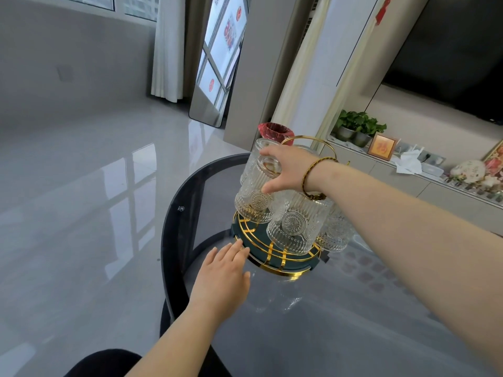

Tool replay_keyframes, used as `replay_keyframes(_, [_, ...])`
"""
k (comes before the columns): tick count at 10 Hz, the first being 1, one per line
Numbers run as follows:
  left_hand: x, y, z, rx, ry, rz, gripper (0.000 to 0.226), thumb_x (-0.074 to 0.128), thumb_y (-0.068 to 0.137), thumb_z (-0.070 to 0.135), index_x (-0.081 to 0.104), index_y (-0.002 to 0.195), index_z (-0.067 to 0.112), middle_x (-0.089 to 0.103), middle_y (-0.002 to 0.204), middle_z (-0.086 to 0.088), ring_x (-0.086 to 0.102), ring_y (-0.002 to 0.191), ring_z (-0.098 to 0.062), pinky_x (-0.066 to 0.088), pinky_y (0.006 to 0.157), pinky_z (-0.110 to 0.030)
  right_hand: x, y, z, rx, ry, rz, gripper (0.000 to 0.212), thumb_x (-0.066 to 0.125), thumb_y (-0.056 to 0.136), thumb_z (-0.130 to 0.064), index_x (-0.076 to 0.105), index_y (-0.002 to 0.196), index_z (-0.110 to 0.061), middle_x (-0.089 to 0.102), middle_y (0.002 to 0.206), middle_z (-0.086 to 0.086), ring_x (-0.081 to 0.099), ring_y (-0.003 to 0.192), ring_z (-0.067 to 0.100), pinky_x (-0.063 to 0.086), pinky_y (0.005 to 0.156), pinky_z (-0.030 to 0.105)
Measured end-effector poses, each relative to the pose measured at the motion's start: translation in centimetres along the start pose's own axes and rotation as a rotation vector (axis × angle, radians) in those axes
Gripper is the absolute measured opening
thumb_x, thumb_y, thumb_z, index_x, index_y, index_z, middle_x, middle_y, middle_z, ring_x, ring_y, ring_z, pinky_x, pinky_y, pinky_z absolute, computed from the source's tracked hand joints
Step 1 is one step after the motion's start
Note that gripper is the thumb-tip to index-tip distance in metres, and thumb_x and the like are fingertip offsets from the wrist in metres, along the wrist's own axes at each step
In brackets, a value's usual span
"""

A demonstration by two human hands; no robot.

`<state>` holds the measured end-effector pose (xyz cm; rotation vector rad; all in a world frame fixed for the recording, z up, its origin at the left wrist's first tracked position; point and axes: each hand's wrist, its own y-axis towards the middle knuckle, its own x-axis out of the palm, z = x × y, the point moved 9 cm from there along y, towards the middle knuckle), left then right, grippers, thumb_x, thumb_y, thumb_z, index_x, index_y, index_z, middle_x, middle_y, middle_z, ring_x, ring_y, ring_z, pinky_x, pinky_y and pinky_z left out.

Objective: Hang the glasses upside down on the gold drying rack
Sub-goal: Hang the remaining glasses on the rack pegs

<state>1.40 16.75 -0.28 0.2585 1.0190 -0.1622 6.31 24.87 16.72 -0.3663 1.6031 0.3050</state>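
The gold drying rack (275, 253) stands on a dark green round base with a gold grid, near the far left edge of the table; its gold ring handle (309, 138) rises behind. Ribbed clear glasses hang on it upside down. My right hand (285, 168) grips the upturned bottom of the left glass (251, 191). In front hangs a second glass (295, 227), and a third glass (336, 235) shows at the right, partly hidden by my forearm. My left hand (221, 278) lies flat with fingers apart, its fingertips touching the base's rim.
The round table (353, 322) has a dark rim and a glossy grey top; its edge curves just left of the rack. A red-lined bin (276, 131) stands behind the rack. A low cabinet with plants and frames runs along the right wall.
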Motion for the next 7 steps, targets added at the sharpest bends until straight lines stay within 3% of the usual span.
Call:
replay_keyframes(3, [0.0, 0.0, 0.0, 0.000, 0.009, -0.010, 0.049, 0.032, 0.094, 0.031, 0.015, 0.140, 0.025, 0.012, 0.154, 0.004, 0.007, 0.141, -0.012, -0.001, 0.116, -0.033, 0.3, 0.4, 0.9, 0.086, -0.087, -0.004, 0.077, 0.063, 0.068, -0.050, 0.030, 0.133, -0.025, 0.038, 0.138, 0.015, 0.027, 0.129, 0.034, 0.029, 0.103, 0.047])
replay_keyframes(7, [-0.1, -0.1, -0.2, -0.015, -0.005, 0.007, 0.048, 0.033, 0.093, 0.029, 0.018, 0.139, 0.025, 0.014, 0.154, 0.004, 0.009, 0.141, -0.011, 0.000, 0.116, -0.032, 0.0, 0.3, 0.7, 0.073, -0.074, 0.045, 0.077, 0.060, 0.068, -0.054, 0.029, 0.133, -0.024, 0.041, 0.139, 0.009, 0.032, 0.128, 0.033, 0.029, 0.103, 0.046])
